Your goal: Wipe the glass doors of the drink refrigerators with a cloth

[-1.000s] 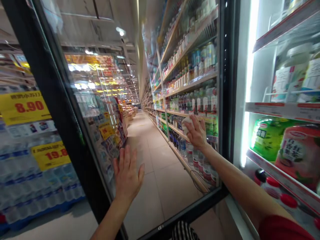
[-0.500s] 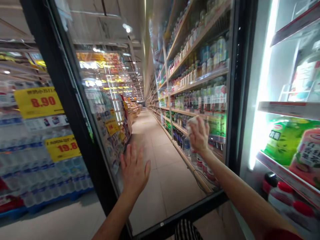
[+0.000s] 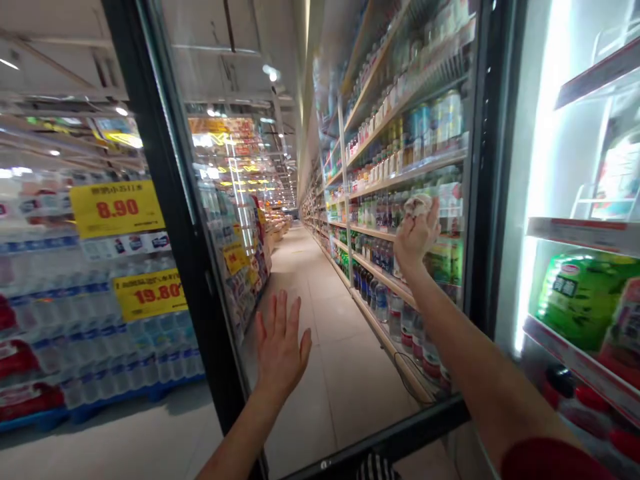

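Right hand (image 3: 416, 243) and the cloth (image 3: 418, 203) up since the last frame, now higher on the glass door (image 3: 320, 380) and nearer its right-hand black frame (image 3: 487, 167). Left hand (image 3: 283, 353) at about the same spot on the door.

Right fingers: bent around the cloth, which is bunched at the fingertips, at the glass. Left fingers: spread, holding nothing, palm side to the glass, lower and to the left of the right fingers; can't tell how firmly they press.

Next out, right of the right fingers past the frame: lit cooler shelves, green pouch (image 3: 583, 300), red-capped bottles (image 3: 590, 397) below it, partly blurred. Seen in the glass behind the right fingers: shelves of drinks (image 3: 381, 303). Left of the left fingers, past the door's other edge: stacked water bottles (image 3: 103, 383), yellow price signs (image 3: 117, 209) above the lower packs. Red sleeve (image 3: 550, 460) on the right arm, bottom right.
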A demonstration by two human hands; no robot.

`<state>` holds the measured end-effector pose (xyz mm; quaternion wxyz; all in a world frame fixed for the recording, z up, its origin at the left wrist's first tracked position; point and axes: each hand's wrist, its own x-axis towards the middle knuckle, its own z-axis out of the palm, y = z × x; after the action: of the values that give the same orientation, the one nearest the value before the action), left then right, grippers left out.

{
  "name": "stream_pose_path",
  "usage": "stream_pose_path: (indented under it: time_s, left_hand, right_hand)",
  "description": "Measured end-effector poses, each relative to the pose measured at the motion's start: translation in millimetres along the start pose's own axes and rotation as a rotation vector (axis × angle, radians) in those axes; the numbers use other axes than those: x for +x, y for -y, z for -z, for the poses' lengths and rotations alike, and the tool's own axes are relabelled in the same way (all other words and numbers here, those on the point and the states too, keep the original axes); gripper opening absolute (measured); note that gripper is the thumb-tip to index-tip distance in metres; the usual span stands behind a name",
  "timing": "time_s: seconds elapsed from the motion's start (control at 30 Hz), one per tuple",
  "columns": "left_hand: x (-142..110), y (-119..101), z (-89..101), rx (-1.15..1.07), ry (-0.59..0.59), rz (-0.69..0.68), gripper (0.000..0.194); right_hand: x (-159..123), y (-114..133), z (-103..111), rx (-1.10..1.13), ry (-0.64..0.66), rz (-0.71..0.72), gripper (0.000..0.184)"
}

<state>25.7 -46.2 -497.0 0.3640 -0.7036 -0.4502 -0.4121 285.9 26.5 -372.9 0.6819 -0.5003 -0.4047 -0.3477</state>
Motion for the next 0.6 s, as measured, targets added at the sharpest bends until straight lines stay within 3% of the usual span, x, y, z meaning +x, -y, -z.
stream_pose_path:
  time_s: [0.07,0.13,0.17,0.2,0.23,0.33,0.37,0.4,0.43,0.53,0.6]
  left_hand:
    - [4.9,-1.2,5.3,-0.006,-0.031,-0.01,0.061]
    - [16.3,1.6,12.2,-0.008,-0.08,-0.022,0.062]
    - [24.2,4.9,16.2,-0.006,-0.106,-0.018,0.062]
    - [33.1,9.4,20.4,-0.003,-0.13,-0.007,0.062]
    - [42.4,14.8,24.4,0.0,-0.145,0.014,0.062]
    - [66.4,32.7,31.8,0.01,-0.153,0.074,0.064]
    - [71.4,37.7,32.3,0.015,-0.15,0.083,0.065]
    - [74.7,41.8,31.8,0.019,-0.146,0.084,0.065]
    - [76.4,44.9,30.8,0.024,-0.144,0.083,0.065]
    - [75.6,49.8,27.7,0.026,-0.144,0.073,0.065]
    - [73.7,51.7,28.0,0.028,-0.145,0.054,0.065]
  right_hand:
    - [-9.4,7.7,5.8,0.031,0.118,0.208,0.044]
    - [-24.7,16.1,10.7,0.089,0.299,0.572,0.045]
    - [-29.4,18.2,11.3,0.108,0.351,0.689,0.045]
    - [-30.1,18.6,10.4,0.112,0.358,0.716,0.046]
    - [-26.8,18.1,7.9,0.106,0.322,0.651,0.046]
    - [-5.6,22.2,-4.4,0.06,0.079,0.142,0.046]
    - [-1.2,28.8,-7.9,0.05,0.034,0.04,0.046]
    - [-0.8,38.4,-10.1,0.047,0.03,0.028,0.047]
    - [-4.4,50.2,-10.9,0.052,0.066,0.109,0.047]
    - [-26.6,83.5,-6.5,0.115,0.284,0.695,0.049]
    - [-31.0,88.6,-2.6,0.145,0.366,0.953,0.051]
